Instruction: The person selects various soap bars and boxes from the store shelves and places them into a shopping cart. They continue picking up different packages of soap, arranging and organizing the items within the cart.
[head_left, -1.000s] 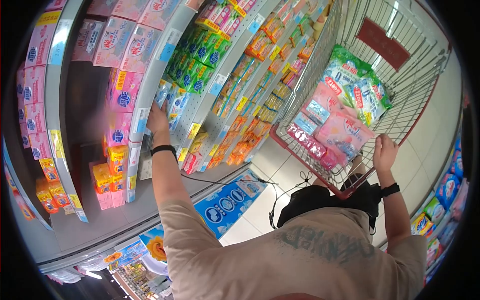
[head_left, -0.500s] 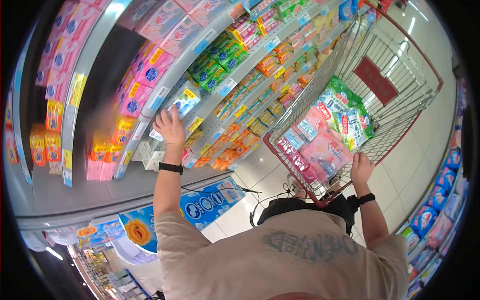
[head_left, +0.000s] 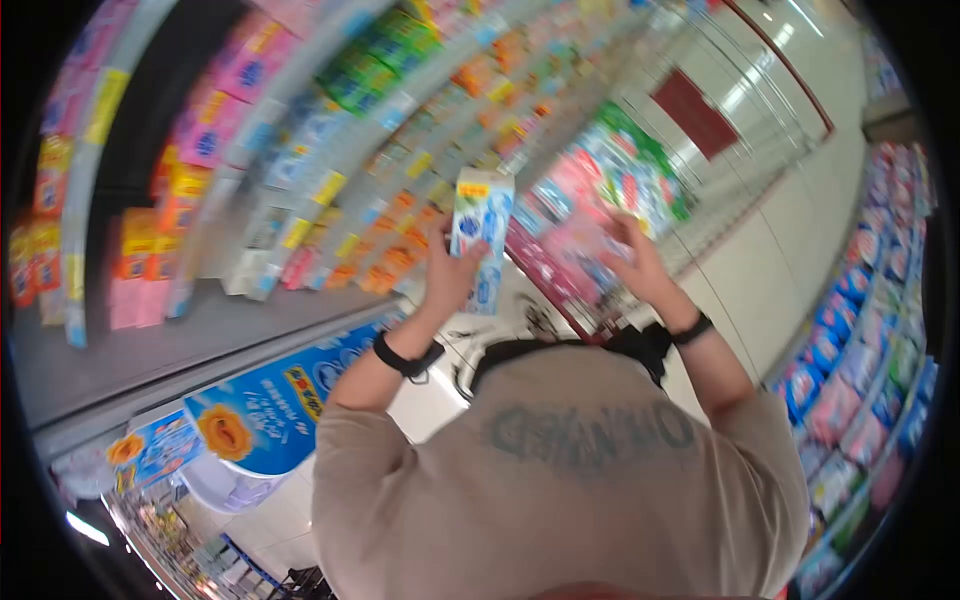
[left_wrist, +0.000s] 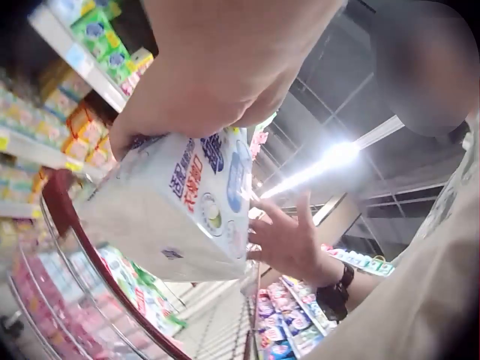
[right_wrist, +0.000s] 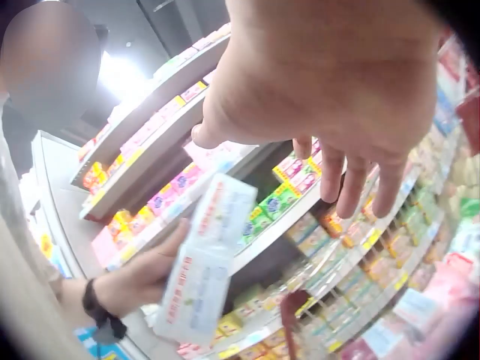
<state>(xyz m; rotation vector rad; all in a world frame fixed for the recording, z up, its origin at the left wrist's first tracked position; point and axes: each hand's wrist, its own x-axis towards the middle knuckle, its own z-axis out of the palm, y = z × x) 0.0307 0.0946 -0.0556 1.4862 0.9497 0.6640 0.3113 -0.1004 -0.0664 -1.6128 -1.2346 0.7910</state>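
My left hand (head_left: 455, 272) grips a white and blue soap pack (head_left: 487, 215) upright, between the shelf and the shopping cart, with the thumb across its front. In the left wrist view the pack (left_wrist: 169, 217) shows its printed face and plain white end, close above the cart's red edge (left_wrist: 97, 259). My right hand (head_left: 643, 268) is off the cart, fingers spread and holding nothing, over the cart's near right side. Seen from the right wrist, its fingers (right_wrist: 352, 184) hang loose and apart from the pack. Inside the cart lie a pink bag (head_left: 577, 248) and green-and-white bags (head_left: 628, 165).
Shelves of soap packs, pink, orange and green (head_left: 365, 60), run along the left. A blue poster (head_left: 265, 420) fronts the shelf base. Bagged detergents (head_left: 850, 330) line the right side. The cart's wire basket has a red panel (head_left: 695, 112).
My left hand has lifted the soap pack off the shelf and brought it right, towards the cart. My right hand has let go of the cart's edge and opened. The view has swung right.
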